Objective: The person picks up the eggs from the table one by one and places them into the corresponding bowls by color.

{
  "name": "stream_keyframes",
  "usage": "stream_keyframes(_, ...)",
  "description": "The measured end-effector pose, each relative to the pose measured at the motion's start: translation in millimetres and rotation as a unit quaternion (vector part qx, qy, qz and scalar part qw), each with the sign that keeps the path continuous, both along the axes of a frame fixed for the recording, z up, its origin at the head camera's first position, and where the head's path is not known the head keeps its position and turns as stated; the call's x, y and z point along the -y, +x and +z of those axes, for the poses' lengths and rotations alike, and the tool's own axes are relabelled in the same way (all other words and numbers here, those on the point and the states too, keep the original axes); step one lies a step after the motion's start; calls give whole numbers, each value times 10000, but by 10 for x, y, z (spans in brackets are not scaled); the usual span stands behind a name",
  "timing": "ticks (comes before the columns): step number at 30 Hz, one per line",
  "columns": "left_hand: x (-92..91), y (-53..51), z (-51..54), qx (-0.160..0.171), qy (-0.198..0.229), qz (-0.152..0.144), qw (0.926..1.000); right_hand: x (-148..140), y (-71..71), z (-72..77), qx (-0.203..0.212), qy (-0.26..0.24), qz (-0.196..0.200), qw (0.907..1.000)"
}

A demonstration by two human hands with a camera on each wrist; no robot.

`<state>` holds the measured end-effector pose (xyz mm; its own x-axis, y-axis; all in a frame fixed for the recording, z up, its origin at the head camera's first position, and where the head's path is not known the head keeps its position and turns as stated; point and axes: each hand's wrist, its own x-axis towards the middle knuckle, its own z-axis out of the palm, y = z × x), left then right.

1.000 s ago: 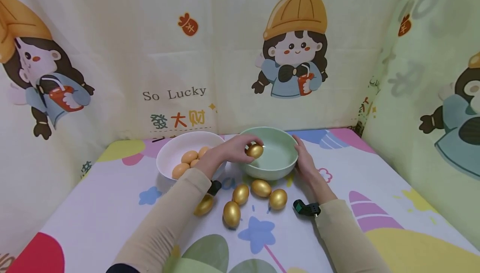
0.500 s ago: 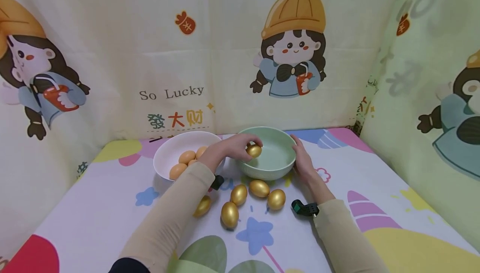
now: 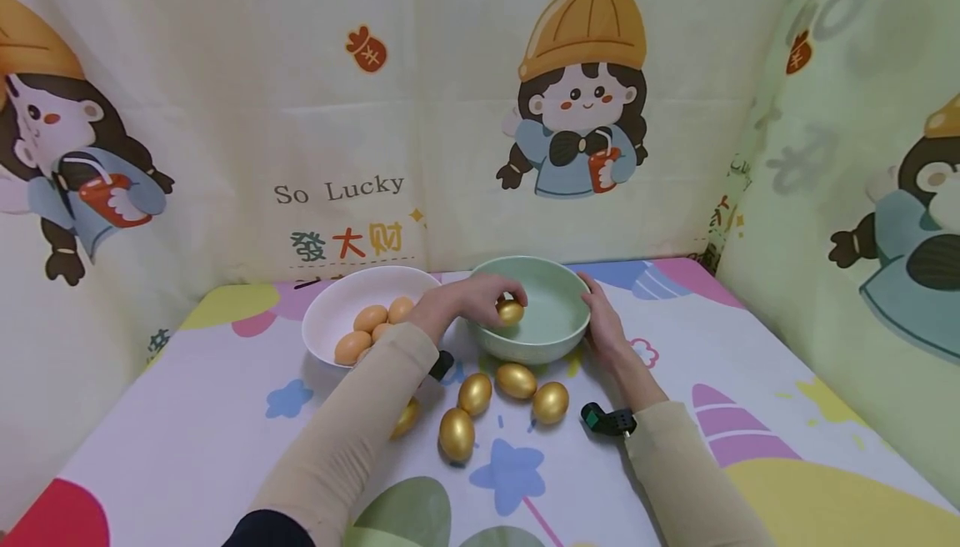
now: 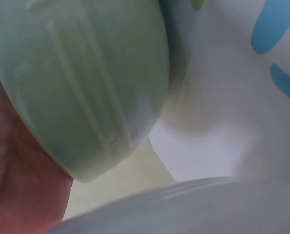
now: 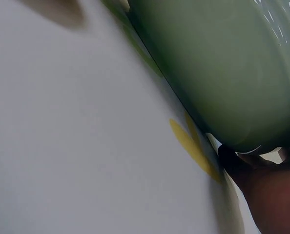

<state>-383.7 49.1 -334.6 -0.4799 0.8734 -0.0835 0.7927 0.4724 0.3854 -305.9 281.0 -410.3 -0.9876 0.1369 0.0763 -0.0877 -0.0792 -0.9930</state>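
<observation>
My left hand (image 3: 480,298) reaches over the near left rim of a pale green bowl (image 3: 551,313). Its thumb and fingers pinch a shiny golden egg (image 3: 512,312) low inside the bowl. My right hand (image 3: 606,322) holds the bowl by its right side. Up close, the right wrist view has the bowl's glossy wall (image 5: 223,73) against that hand (image 5: 272,190). In the left wrist view the bowl's outer wall (image 4: 86,87) covers most of the left hand (image 4: 23,175), and the egg is hidden.
Several golden eggs (image 3: 517,381) lie on the table in front of the green bowl; one (image 3: 406,419) is partly behind the left sleeve. Left of the green bowl stands a white bowl (image 3: 318,313) with several brown eggs (image 3: 371,318). A patterned cloth (image 3: 225,414) covers the table.
My left hand has lowered the golden egg slightly deeper into the green bowl. The right hand keeps its place on the bowl. The whole view has shifted a little.
</observation>
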Motion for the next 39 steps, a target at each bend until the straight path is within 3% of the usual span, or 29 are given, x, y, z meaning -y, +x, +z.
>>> stream_keyframes(9, -6, 46, -72, -164, -436, -196, 9987, 96, 4, -95, 139, -13, 69, 9999)
stream_keyframes(15, -34, 68, -90, -91, -696, 36, 9975, 100, 17, -92, 171, 261, -71, 9995)
stream_keyframes(20, -45, 87, -32, 108, -747, 67, 9971, 62, 5, -72, 167, 369, -118, 9991)
stream_keyframes(24, 19, 116, 90, 374, -432, -30, 9984, 32, 9, -33, 186, 439, -59, 9988)
stream_keyframes(31, 256, 199, 306, 338, 161, -54, 9993, -6, -12, 28, 120, 502, -77, 9986)
stream_keyframes(39, 527, 506, 386, 342, 1027, -55, 9941, -35, -8, 16, 123, 488, -118, 9987)
